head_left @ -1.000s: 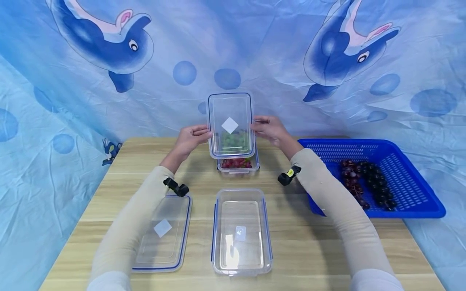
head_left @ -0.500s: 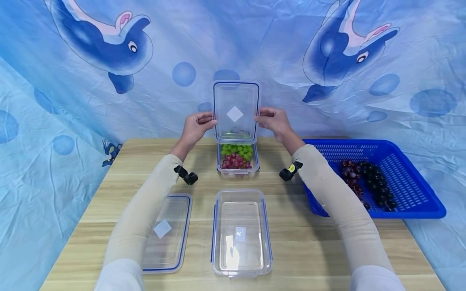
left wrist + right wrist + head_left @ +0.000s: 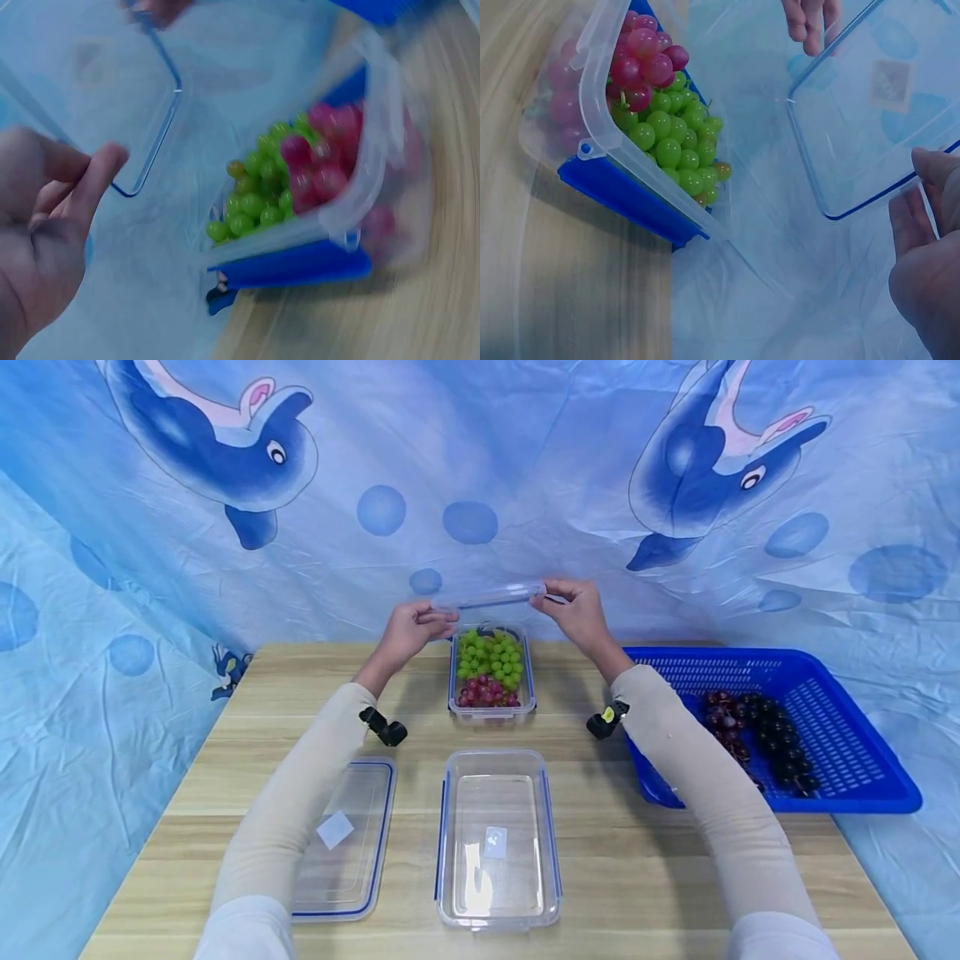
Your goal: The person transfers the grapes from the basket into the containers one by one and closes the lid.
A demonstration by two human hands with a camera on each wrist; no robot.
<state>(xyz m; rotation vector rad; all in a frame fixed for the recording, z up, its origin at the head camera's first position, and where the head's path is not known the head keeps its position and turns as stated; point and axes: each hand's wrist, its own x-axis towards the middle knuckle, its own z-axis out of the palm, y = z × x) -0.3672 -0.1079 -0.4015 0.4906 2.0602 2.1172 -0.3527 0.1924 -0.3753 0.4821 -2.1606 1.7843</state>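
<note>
Both hands hold a clear lid [image 3: 491, 597] with a blue seal, seen nearly edge-on in the head view. My left hand [image 3: 417, 628] pinches its left edge, and my right hand [image 3: 577, 610] pinches the right edge. Below and just in front of the lid stands an open clear container [image 3: 492, 712] on the table. Green grapes [image 3: 489, 656] fill its far part and red grapes [image 3: 483, 692] its near part. The right wrist view shows the lid [image 3: 877, 112] raised apart from the container, thumb and fingers on its rim.
Nearer on the wooden table [image 3: 600, 877] stands a second clear container [image 3: 495, 793], with nothing in it. Another clear lid [image 3: 341, 860] lies to its left, partly under the left sleeve. At right, a blue basket [image 3: 847, 727] holds dark red grapes [image 3: 726, 727] and black grapes [image 3: 776, 739]. A dolphin-print cloth [image 3: 555, 485] hangs behind.
The lid has risen off the container and tipped from face-on to nearly edge-on, held by both hands throughout. The grapes beneath have come into full view.
</note>
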